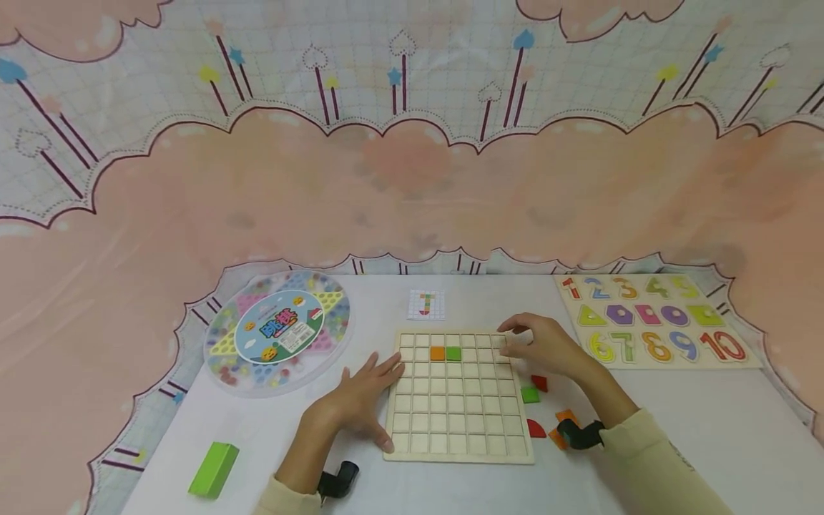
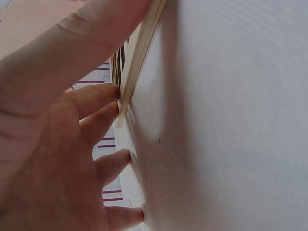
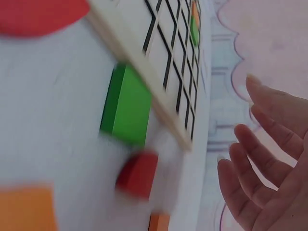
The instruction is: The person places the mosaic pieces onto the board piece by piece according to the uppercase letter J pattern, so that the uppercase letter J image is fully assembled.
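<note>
A wooden grid board (image 1: pixel 455 423) lies on the table, with an orange square block (image 1: pixel 438 353) and a green square block (image 1: pixel 453 353) side by side in its second row from the back. My left hand (image 1: pixel 352 402) rests against the board's left side, fingers spread, thumb at the near corner. By the far right corner hovers my right hand (image 1: pixel 546 345); the right wrist view shows its fingers loosely bent and holding nothing. Right of the board lie a loose green block (image 3: pixel 127 106), red rounded pieces (image 1: pixel 539 384) and orange blocks (image 1: pixel 558 438).
Behind the board lies a small pattern card (image 1: pixel 426 305). A round Chinese checkers set (image 1: pixel 280 327) is at the left, with a green box (image 1: pixel 214 469) nearer. At the back right lies a number and shape puzzle (image 1: pixel 659 322). A patterned cloth hangs behind the table.
</note>
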{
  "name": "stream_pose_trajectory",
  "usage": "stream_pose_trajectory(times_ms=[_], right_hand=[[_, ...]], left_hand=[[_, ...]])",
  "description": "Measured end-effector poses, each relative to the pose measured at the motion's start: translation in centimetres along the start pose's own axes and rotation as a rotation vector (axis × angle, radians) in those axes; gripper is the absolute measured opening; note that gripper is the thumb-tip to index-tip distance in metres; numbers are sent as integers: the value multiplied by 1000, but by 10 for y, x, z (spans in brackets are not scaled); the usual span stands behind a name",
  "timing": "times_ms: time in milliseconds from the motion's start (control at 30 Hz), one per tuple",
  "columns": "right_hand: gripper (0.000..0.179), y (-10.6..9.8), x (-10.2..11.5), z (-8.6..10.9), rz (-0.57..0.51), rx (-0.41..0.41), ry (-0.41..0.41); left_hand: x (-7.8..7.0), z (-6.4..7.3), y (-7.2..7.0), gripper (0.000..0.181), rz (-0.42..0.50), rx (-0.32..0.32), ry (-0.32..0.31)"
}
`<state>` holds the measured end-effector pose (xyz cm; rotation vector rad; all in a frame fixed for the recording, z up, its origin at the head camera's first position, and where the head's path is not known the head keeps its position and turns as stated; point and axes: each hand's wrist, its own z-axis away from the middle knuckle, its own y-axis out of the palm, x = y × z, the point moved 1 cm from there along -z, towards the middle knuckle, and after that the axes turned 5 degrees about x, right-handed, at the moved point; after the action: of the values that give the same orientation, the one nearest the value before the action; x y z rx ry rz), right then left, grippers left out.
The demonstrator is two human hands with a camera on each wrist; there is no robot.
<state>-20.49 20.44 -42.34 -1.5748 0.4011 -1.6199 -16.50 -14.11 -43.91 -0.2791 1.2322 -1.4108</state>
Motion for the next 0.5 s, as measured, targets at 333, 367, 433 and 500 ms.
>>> stream_pose_trajectory(times_ms=[333, 367, 433, 500], right_hand=[[42, -27, -29, 26, 26, -77, 37], [43, -28, -31, 29, 27, -79, 44], [44, -31, -35, 34, 23, -80, 54], [45, -32, -38, 37, 16, -80, 54]], left_hand=[[1, 3, 1, 125, 23, -9, -6], [0, 3, 1, 125, 23, -8, -7], [0, 3, 1, 125, 18, -5, -6], [-1, 3, 1, 125, 14, -2, -5]])
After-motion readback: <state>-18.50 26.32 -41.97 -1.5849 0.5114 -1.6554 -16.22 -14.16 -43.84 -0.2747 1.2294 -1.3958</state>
